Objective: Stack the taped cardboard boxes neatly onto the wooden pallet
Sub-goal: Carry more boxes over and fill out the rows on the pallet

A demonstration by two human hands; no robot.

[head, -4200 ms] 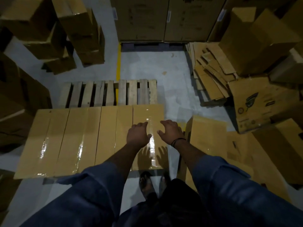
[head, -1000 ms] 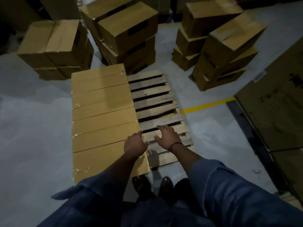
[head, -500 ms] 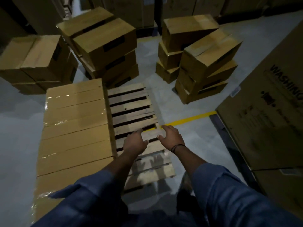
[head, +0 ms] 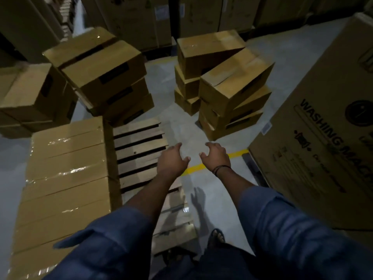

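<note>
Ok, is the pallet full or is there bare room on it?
Part full. A row of taped boxes covers the left side of the wooden pallet; bare slats show along its right side.

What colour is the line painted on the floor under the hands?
Yellow. The floor line runs across the grey concrete, clearest in the head view.

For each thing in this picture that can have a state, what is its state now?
left hand: empty, fingers loosely curled
right hand: empty, fingers loosely curled
wooden pallet: left part covered, right slats bare
taped boxes on the pallet: closed, one neat row
box stacks on the floor: closed, piled crookedly
washing machine carton: closed
</note>
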